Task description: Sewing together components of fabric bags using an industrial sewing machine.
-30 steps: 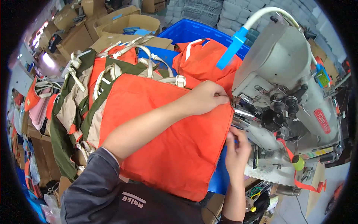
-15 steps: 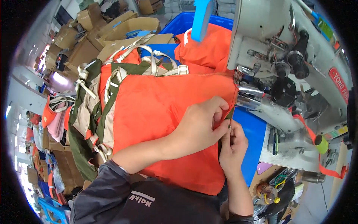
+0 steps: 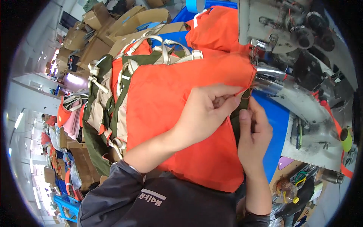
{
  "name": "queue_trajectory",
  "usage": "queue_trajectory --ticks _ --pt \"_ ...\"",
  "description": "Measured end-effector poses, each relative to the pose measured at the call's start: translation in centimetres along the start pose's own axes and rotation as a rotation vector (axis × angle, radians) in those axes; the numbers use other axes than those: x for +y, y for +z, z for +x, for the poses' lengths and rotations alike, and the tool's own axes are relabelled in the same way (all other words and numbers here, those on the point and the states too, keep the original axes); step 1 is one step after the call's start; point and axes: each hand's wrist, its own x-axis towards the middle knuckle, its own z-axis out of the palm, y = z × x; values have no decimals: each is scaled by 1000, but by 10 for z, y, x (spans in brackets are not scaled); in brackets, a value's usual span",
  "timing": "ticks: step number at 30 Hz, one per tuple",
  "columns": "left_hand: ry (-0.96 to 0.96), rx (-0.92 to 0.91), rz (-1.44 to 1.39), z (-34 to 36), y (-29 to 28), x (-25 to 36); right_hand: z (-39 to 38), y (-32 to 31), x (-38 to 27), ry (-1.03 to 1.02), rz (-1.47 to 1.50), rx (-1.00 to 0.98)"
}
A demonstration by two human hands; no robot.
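Note:
A big orange fabric panel lies spread in front of me, its top right corner under the presser foot area of a sewing machine. At the panel's right edge, my left hand pinches the orange cloth between thumb and fingers, just below the machine's needle area. Close beside it, my right hand grips a dark olive fabric strip that shows beneath the orange edge. A thin brownish loop shows between the two hands; its kind is unclear. Olive and beige bag parts with cream straps join the panel's left side.
A blue work surface lies under the cloth. More orange fabric is heaped behind it, near a blue bin. Cardboard boxes stand at the back left. A bottle with a yellow cap sits among clutter at lower right.
My view has shifted, moving the scene up and right. The hands have drawn slightly apart, the orange edge lifting away from the olive strip so that more of the strip shows.

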Motion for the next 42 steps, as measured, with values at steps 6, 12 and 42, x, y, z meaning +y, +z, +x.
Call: queue_trajectory --ticks 6,12,42 --pt "-27 -32 -60 0 -7 14 1 -7 -6 94 223 -14" --pt "-60 -79 -7 -1 -12 19 2 -6 -9 86 202 -24" --pt "532 158 399 33 21 6 40 -4 -7 175 370 22"
